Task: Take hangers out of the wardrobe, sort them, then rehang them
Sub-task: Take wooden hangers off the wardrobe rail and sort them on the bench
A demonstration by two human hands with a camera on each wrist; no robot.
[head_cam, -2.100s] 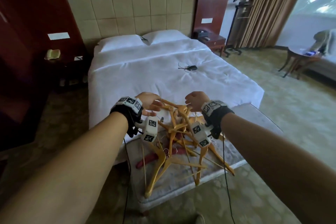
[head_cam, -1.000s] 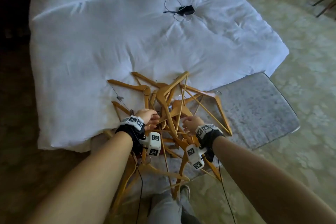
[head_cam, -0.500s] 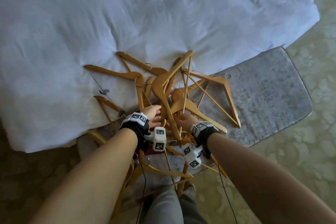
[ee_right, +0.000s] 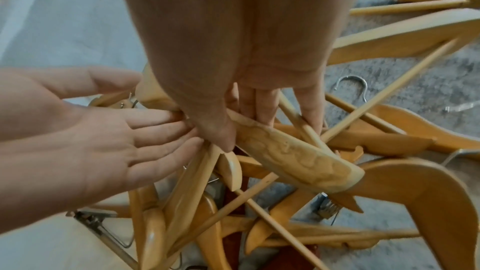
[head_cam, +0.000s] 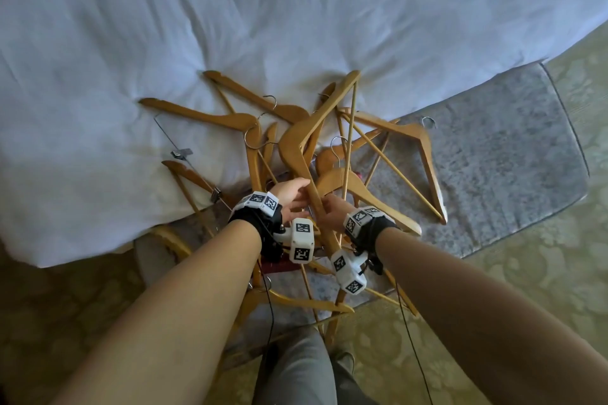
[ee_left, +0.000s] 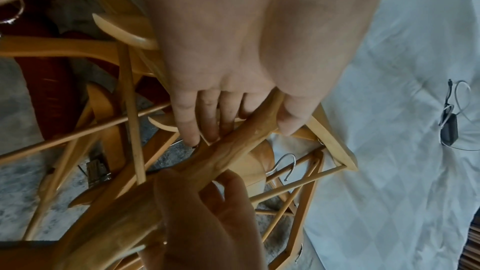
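Head view: a tangled pile of wooden hangers (head_cam: 329, 154) is spread across the bed (head_cam: 131, 26) edge. One hanger arm (ee_right: 293, 155) is gripped by the right hand (head_cam: 334, 212); the left hand (head_cam: 291, 199), fingers straight, is laid against it.

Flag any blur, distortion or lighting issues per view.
Head: sharp, wide-angle bowing at edges, white duvet bright, floor dim. Left wrist: left hand soft, right hand smeared. Right wrist: wooden hangers mildly blurred, right hand looms large.

no legible txt, only coded b/w markers on wrist cams (head_cam: 301, 242)
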